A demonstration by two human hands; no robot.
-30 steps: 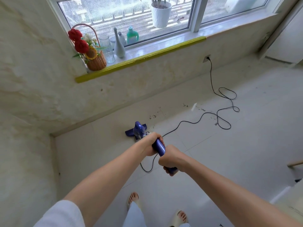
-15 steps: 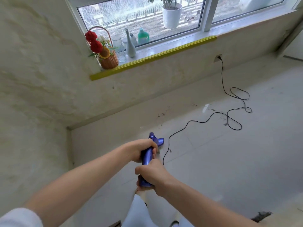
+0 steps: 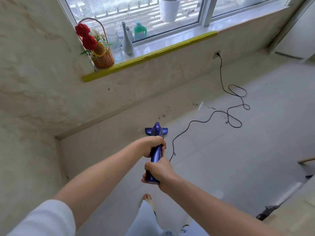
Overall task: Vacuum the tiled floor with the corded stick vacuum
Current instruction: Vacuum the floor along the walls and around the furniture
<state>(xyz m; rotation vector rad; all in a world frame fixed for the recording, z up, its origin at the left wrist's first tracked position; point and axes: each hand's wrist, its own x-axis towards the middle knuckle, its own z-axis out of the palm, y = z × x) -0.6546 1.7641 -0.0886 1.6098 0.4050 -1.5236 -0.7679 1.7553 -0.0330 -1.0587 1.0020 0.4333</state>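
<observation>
Both hands grip the blue stick vacuum (image 3: 156,155): the left hand (image 3: 154,146) wraps the shaft higher up, the right hand (image 3: 157,171) curls round the handle end. Its floor head (image 3: 156,130) rests on the tiled floor (image 3: 230,159) near the wall. The black cord (image 3: 202,120) loops across to a wall socket (image 3: 216,54) under the windowsill (image 3: 153,52). No brand or writing is legible.

walls (image 3: 42,79) marbled cream | window (image 3: 136,12) daylit | sill (image 3: 170,42) yellow-edged
</observation>
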